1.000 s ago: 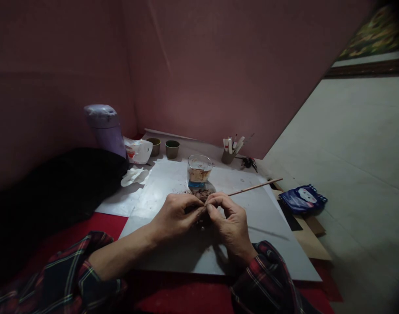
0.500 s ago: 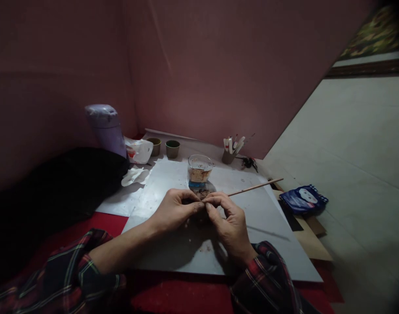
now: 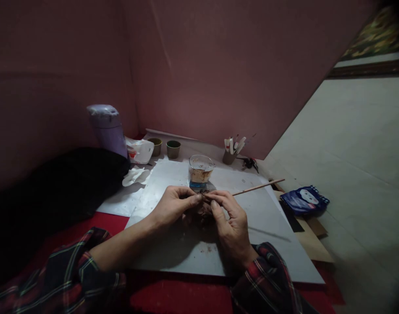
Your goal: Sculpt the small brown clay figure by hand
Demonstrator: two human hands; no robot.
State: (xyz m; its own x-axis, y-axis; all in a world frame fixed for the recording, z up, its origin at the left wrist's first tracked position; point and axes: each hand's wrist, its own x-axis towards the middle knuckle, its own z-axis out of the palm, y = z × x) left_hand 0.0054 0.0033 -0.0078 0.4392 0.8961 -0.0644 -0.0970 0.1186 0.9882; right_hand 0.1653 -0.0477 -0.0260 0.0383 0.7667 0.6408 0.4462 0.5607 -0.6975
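Both hands meet fingertip to fingertip over the middle of the white board (image 3: 173,257). My left hand (image 3: 175,207) is closed in a pinch, its thumb and forefinger at a dark brown, clay-like lump (image 3: 203,210). The lump's lower side is in shadow, and the fingers hide part of it. My right hand (image 3: 231,220) is closed, with thumb and forefinger pressed at the lump's right side. Out of the right hand a thin wooden stick (image 3: 260,186) slants up to the right, raised above the board and casting a shadow. Its near end is hidden by the fingers.
Just beyond the hands stands a glass of cloudy water (image 3: 201,173). Farther back are two small cups (image 3: 173,150), a pen holder (image 3: 230,155), crumpled tissue (image 3: 135,176) and a purple bottle (image 3: 107,131). Black cloth (image 3: 71,187) lies left, a blue packet (image 3: 304,200) right.
My fingertips have parted slightly, the right thumb shifting a little to the right. More of the brown lump shows between and below the hands. The stick stays in nearly the same place.
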